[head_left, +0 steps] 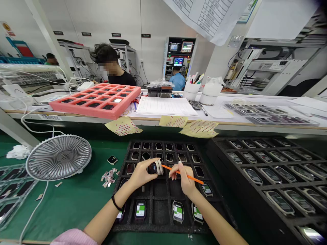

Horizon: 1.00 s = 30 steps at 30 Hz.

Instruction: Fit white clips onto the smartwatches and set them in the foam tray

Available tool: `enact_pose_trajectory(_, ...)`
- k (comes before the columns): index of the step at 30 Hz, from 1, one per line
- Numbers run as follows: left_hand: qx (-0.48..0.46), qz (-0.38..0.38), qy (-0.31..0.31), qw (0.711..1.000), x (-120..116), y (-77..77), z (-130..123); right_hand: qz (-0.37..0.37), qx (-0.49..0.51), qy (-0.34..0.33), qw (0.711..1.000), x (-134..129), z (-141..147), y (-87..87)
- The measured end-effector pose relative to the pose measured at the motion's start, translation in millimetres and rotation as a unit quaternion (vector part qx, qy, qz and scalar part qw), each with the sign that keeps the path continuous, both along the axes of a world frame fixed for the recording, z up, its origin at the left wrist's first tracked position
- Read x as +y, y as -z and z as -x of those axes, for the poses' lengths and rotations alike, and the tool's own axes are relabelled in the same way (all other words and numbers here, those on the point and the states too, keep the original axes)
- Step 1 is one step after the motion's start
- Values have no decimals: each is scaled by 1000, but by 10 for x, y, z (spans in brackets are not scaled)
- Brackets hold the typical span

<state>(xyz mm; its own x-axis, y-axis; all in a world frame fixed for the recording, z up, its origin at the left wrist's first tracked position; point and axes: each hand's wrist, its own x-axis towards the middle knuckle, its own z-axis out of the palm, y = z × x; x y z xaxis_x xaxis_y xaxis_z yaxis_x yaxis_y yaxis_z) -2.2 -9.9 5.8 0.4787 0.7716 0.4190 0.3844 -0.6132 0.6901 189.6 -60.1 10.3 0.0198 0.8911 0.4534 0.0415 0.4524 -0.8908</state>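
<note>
From the head camera: holds a pale-cased, dark-faced watch (159, 167) above a black foam tray (160, 226), pinched between the thumb and fingers of a half-curled left hand (141, 173). Turned on edge, with dark face toward the left palm, pale rim toward the right, and a long axis too foreshortened to judge. Grips, in a closely curled right hand (186, 177), an orange stick (196, 180) slanting from a tip at the watch's rim down to the right. Works over a green mat (74, 204) beside a round fan (63, 157), facing a white shelf (242, 127), a pink foam tray (81, 111) and, beyond, a co-worker (122, 80) by a pale wall (84, 20).
</note>
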Motion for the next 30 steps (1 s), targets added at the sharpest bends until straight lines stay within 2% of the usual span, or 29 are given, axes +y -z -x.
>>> enact_pose_trajectory(8,9,-1,3,1000,3,-25,-9,-1,13,4,1000,-9,-22,6)
enact_pose_trajectory(16,0,8,11,1000,-6,-29,-14,-28,-1,-40,999,-23,-2,10)
enact_pose_trajectory(30,-9,-8,17,1000,-14,-28,-14,-20,6,-42,999,-22,-6,-9)
